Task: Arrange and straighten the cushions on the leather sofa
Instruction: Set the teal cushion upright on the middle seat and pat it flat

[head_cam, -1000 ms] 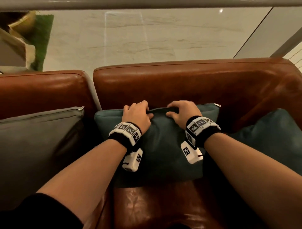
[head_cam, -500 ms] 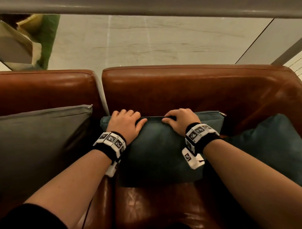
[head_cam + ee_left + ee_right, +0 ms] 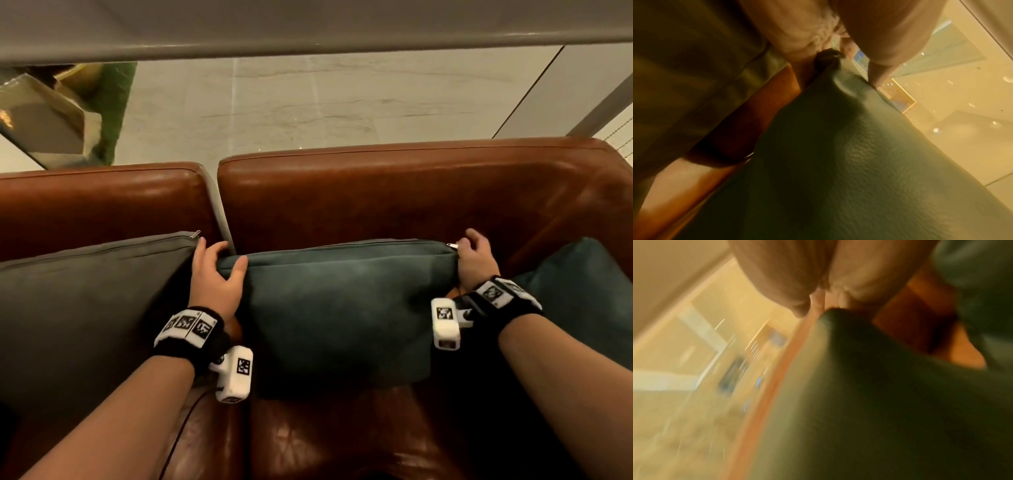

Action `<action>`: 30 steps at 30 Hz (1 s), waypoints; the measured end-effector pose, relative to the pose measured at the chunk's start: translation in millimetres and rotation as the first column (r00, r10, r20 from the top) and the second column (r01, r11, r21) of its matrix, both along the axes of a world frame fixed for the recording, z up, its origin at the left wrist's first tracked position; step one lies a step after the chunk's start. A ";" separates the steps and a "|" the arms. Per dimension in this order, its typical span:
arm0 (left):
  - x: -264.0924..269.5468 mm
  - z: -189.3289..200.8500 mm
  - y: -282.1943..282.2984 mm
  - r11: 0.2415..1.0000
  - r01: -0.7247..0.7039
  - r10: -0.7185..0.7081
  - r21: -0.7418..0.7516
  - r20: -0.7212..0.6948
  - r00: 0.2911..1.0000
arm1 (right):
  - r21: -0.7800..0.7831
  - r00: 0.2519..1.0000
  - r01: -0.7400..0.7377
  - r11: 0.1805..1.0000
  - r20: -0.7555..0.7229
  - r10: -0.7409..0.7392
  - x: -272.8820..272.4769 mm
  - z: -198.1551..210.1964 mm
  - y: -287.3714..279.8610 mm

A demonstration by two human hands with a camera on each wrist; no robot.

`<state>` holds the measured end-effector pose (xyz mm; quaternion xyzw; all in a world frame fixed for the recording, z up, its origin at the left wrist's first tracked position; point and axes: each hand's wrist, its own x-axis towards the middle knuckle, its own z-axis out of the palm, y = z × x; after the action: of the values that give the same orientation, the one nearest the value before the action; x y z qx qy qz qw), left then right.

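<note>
A teal cushion leans upright against the back of the brown leather sofa. My left hand grips its top left corner, thumb on the front and fingers behind. My right hand curls round the top right corner, by the zip pull. In the left wrist view the thumb presses into the teal cushion. The right wrist view is blurred, showing the teal cushion's corner under my palm.
A grey cushion leans on the left sofa back, close beside my left hand. A second teal cushion sits in the right corner by the armrest. Pale stone floor lies behind the sofa. Bare leather seat shows in front.
Both hands slid apart along the teal cushion's top edge, from its middle out to the two top corners. The top edge now lies straight.
</note>
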<state>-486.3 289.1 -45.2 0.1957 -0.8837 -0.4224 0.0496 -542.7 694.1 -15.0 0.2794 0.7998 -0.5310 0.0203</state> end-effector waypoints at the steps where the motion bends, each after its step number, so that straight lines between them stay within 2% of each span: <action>1: 4.4 0.8 2.0 0.999 -0.030 0.028 0.035 0.048 0.998 | -0.140 0.995 0.085 0.986 0.058 -0.077 1.1 -3.5 3.1; 3: 10.1 2.2 10.5 0.988 -0.101 0.088 0.121 0.113 0.990 | -0.302 0.977 0.198 0.933 0.141 -0.162 4.3 -4.8 8.0; 6: 14.0 1.8 17.3 0.908 -0.248 0.227 0.337 0.099 0.969 | -0.394 0.976 0.184 0.901 0.180 -0.121 14.1 -1.0 7.5; 8: 13.6 -6.5 12.4 0.835 -0.358 0.317 0.418 0.167 0.934 | -0.529 0.983 0.174 0.831 0.149 -0.110 17.6 -0.6 5.8; 10: 15.8 -11.2 7.5 0.729 -0.433 0.359 0.530 0.242 0.901 | -0.595 0.988 0.153 0.789 0.104 -0.113 17.8 3.8 7.1; 12: 16.9 -13.7 3.8 0.628 -0.465 0.384 0.623 0.271 0.882 | -0.636 0.991 0.130 0.761 0.057 -0.122 18.2 5.8 8.1; 13: 16.6 -12.7 2.9 0.602 -0.465 0.389 0.649 0.271 0.881 | -0.640 0.988 0.146 0.754 0.057 -0.143 18.4 6.0 6.8; 14: 16.4 -13.4 1.8 0.634 -0.428 0.354 0.644 0.250 0.901 | -0.617 0.985 0.164 0.770 0.058 -0.163 18.5 5.1 5.7; 15: 15.5 -15.0 0.0 0.702 -0.380 0.312 0.602 0.220 0.924 | -0.556 0.982 0.183 0.811 0.057 -0.182 18.1 4.0 4.8; 17: 11.3 -18.0 -4.6 0.827 -0.323 0.280 0.460 0.162 0.946 | -0.265 0.987 0.160 0.951 0.016 -0.162 14.4 5.7 7.0; 18: 10.5 -16.4 -6.4 0.860 -0.320 0.282 0.398 0.152 0.947 | -0.089 0.990 0.136 0.987 -0.021 -0.138 11.2 8.6 9.6; 20: 7.4 -9.4 -5.3 0.869 -0.360 0.338 0.340 0.125 0.933 | 0.203 0.996 0.065 0.977 -0.068 -0.052 3.3 17.5 16.7; 21: 6.0 -8.9 -4.2 0.865 -0.374 0.360 0.335 0.106 0.927 | 0.284 0.997 0.039 0.958 -0.079 -0.017 0.4 19.9 20.9; 23: 7.2 -1.6 4.3 0.873 -0.364 0.359 0.324 0.077 0.930 | 0.341 0.995 0.040 0.939 -0.096 -0.008 -4.6 15.4 26.2; 26: 8.8 -12.1 13.6 0.819 -0.376 0.346 0.433 0.149 0.926 | 0.201 0.996 0.066 0.977 -0.077 -0.051 -5.2 -9.6 32.1; 28: 10.5 -24.2 17.4 0.794 -0.373 0.300 0.480 0.223 0.927 | 0.098 0.998 -0.025 0.995 0.055 0.020 -4.7 -29.8 33.0; 30: 12.3 -33.2 19.9 0.845 -0.295 0.222 0.446 0.210 0.952 | 0.058 0.988 -0.068 0.996 0.141 0.059 -7.9 -40.3 31.2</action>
<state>-474.0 309.0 -78.4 0.3507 -0.7207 -0.5979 -0.0097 -550.6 725.3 -55.3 0.2907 0.8212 -0.4837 0.0843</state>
